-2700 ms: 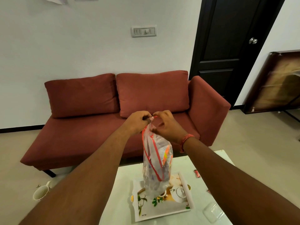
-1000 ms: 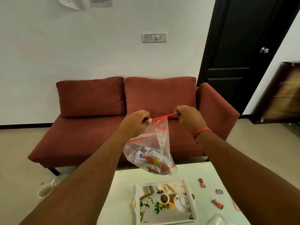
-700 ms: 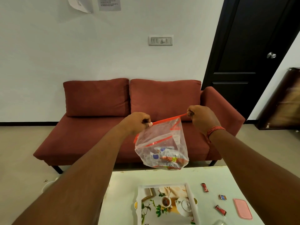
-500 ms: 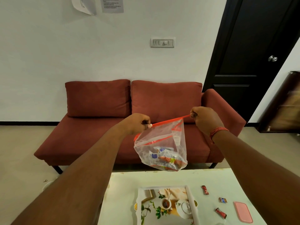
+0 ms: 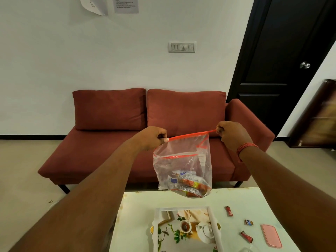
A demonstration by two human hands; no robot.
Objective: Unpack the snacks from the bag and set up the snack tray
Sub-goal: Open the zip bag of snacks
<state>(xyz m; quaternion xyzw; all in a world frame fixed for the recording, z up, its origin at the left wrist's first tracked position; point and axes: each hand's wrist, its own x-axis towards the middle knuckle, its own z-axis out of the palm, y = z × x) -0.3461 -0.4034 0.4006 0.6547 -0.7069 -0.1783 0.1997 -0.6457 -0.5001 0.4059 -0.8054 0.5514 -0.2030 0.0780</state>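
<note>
A clear zip bag (image 5: 183, 166) with a red seal hangs in the air above the table. My left hand (image 5: 152, 138) pinches the left end of the seal, at the slider. My right hand (image 5: 231, 135) pinches the right end, and the red strip is stretched taut between them. Wrapped snacks (image 5: 189, 184) lie bunched in the bag's bottom corner. Below the bag, a white snack tray (image 5: 214, 226) printed with a teapot and leaves lies on the white table (image 5: 134, 219). No snacks lie in the tray.
Three small wrapped candies (image 5: 229, 211) lie on the table right of the tray, beside a pink lid (image 5: 271, 237). A red sofa (image 5: 112, 148) stands behind the table. A black door (image 5: 283, 51) is at the right.
The hands have moved apart from a pinch at the bag's top, stretching the seal into a line. The bag has lifted off the tray, and the view has tilted upward.
</note>
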